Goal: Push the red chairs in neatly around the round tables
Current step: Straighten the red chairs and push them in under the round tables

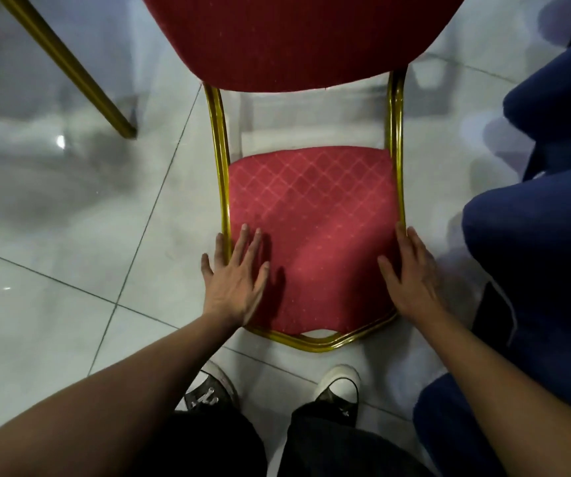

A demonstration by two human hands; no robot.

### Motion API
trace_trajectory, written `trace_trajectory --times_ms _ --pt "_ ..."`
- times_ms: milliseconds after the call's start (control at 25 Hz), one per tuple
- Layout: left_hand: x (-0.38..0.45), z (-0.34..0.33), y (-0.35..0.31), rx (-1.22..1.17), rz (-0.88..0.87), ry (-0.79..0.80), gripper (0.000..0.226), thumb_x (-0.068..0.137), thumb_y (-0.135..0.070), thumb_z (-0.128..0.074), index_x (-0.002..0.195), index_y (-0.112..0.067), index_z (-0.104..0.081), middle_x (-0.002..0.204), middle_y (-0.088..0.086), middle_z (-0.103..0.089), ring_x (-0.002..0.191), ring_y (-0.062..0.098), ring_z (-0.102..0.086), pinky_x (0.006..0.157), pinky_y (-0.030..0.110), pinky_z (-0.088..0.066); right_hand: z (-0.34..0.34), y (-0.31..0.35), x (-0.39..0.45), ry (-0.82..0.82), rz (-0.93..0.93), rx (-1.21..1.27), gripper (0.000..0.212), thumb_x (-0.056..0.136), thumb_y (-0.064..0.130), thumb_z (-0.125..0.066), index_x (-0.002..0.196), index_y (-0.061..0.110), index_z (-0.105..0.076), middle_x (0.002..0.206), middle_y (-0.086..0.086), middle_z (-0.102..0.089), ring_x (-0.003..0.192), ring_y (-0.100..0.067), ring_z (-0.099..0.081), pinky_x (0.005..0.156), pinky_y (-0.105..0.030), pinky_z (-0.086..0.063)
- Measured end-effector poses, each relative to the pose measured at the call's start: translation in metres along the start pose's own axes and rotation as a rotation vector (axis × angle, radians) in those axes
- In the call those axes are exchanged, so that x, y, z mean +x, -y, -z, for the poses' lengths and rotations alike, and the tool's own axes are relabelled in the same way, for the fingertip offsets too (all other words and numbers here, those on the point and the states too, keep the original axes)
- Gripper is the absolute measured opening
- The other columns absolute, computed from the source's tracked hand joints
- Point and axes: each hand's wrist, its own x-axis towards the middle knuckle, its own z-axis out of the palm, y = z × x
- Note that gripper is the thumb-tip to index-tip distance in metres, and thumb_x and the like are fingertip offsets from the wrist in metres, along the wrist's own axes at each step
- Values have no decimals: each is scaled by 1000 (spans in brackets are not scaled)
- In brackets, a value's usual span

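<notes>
A red chair with a gold metal frame stands right in front of me, seen from above. Its patterned backrest pad is nearest to me and its darker red seat lies beyond, at the top of the view. My left hand lies flat over the backrest's left edge, fingers spread across frame and pad. My right hand lies against the backrest's right edge, fingers stretched out along the frame. Neither hand is curled around the frame. No round table is in view.
A slanted gold leg of another piece of furniture comes down at the upper left. Blue upholstered or cloth-draped shapes crowd the right side, close to the chair. The floor is glossy pale tile. My two shoes stand just behind the chair.
</notes>
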Motion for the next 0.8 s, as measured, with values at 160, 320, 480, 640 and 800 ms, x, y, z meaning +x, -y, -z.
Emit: trace_trajectory --times_ms 160,320,480,640,800 --pt "25 -35 21 -102 21 17 71 93 -73 -9 157 -46 8 165 -22 16 154 35 10 117 69 -10 -29 -13 15 0 -22 -26 75 99 69 -28 161 42 6 171 4 2 149 -39 -23 117 -59 -27" --pt "33 -47 31 -184 -160 -61 75 100 -66 -16 162 -27 0 170 -1 4 155 15 9 122 62 -4 -39 -10 19 -52 -6 35 80 94 71 -39 157 53 5 169 8 7 147 -45 -23 114 -60 -30" --pt "34 -50 38 -256 -164 -88 72 100 -64 -28 161 -35 -3 169 -8 8 156 15 5 123 56 -5 -41 -8 29 -45 -61 168 84 87 76 -49 151 65 4 156 -13 -19 136 -50 -41 109 -63 -37" --pt "27 -44 39 -279 -129 -79 74 95 -69 -28 160 -41 -3 167 -16 13 156 19 -3 122 55 -10 -36 -6 27 -4 -69 145 83 86 79 -44 149 66 9 130 -16 -33 111 -48 -54 100 -60 -44" --pt "4 -12 37 -232 -39 -38 78 90 -77 -22 158 -46 2 165 -21 18 156 29 -4 120 60 -20 -13 17 4 6 -77 127 79 88 81 -40 148 68 11 132 -15 -34 112 -47 -53 97 -62 -44"
